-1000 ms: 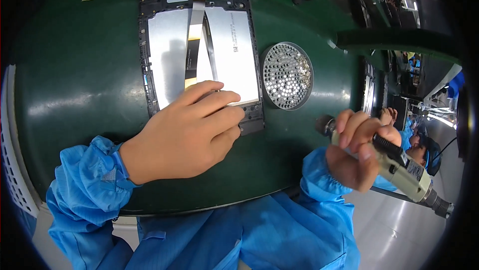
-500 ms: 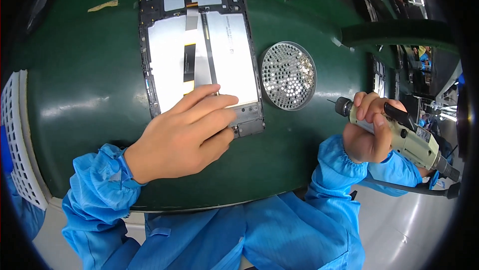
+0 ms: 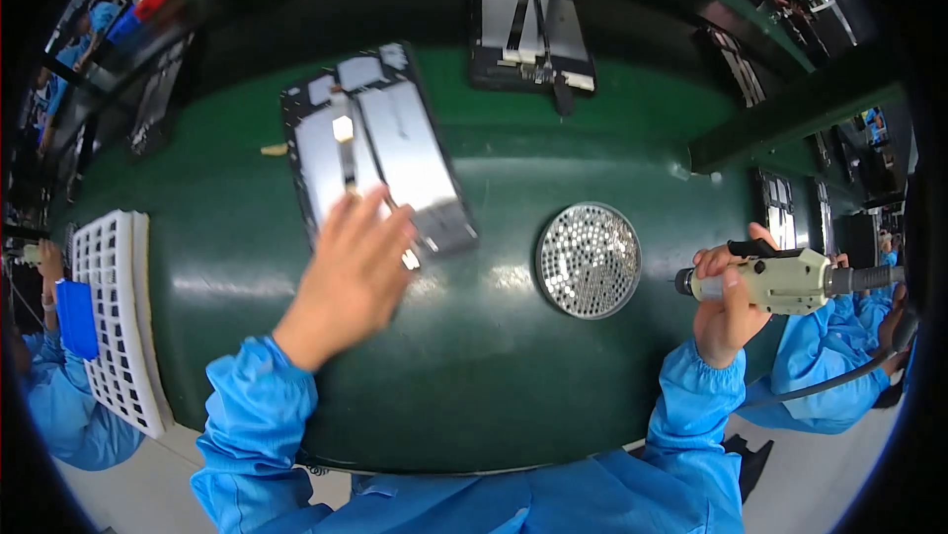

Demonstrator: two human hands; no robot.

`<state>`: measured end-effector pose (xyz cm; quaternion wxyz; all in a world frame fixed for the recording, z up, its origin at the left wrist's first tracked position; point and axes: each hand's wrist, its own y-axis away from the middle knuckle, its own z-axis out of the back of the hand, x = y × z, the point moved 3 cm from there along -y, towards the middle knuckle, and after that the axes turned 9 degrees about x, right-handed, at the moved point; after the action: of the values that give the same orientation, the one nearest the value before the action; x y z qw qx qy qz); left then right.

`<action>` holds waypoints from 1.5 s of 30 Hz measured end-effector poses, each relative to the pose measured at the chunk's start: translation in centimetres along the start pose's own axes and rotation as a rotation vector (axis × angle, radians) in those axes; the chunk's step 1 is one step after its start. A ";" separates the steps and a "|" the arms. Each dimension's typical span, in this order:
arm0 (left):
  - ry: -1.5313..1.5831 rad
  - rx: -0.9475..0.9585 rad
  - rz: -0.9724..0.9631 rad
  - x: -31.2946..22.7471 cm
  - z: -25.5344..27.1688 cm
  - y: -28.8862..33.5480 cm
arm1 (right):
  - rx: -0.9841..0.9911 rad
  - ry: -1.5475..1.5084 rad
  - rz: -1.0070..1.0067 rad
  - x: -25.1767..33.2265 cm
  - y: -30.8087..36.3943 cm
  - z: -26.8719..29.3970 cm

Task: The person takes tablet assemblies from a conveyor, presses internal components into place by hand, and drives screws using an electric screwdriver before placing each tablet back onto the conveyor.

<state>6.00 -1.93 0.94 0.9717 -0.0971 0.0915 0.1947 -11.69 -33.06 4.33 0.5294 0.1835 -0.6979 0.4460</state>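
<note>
The opened tablet point(image 3: 415, 154), with a black frame, silver back plate and ribbon cable, lies tilted on the bench at centre left. My left hand point(image 3: 351, 277) is over its lower edge, slightly blurred, fingers stretched out and apart; their tips overlap the tablet, and I cannot tell how firmly they touch. At the right, my right hand point(image 3: 726, 312) is wrapped round a cream electric screwdriver point(image 3: 795, 282) with a black lever, its bit pointing left. Between the hands sits a round metal screw tray point(image 3: 565, 256) full of holes, with small shiny screws in it.
Another opened tablet point(image 3: 553, 26) lies at the far side. A white slotted rack point(image 3: 138, 337) with a blue piece point(image 3: 76, 319) stands at the left. A dark green bar point(image 3: 790, 114) juts in at the right. Co-workers in blue sit on both sides; a yellowish strip point(image 3: 274, 150) lies beside the tablet.
The view has shifted, showing more of the far bench. The tablet has turned counterclockwise, with my left hand still at its lower edge. The screwdriver is now nearly level, still in my right hand.
</note>
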 end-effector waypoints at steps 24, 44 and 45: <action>-0.337 -0.231 0.228 6.6 -3.0 -23.8 | -0.057 0.090 -0.154 -1.1 0.1 0.2; -0.062 0.247 0.307 -9.7 1.8 3.4 | 0.089 -0.081 -0.031 -0.6 0.3 -0.7; -0.069 0.232 0.290 -9.9 2.2 2.8 | 0.091 -0.049 -0.041 -0.4 0.4 -0.4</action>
<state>-3.82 -2.53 4.76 0.9407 0.0367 0.0932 0.3241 -11.53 -32.60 3.80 0.5123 0.2325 -0.6857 0.4618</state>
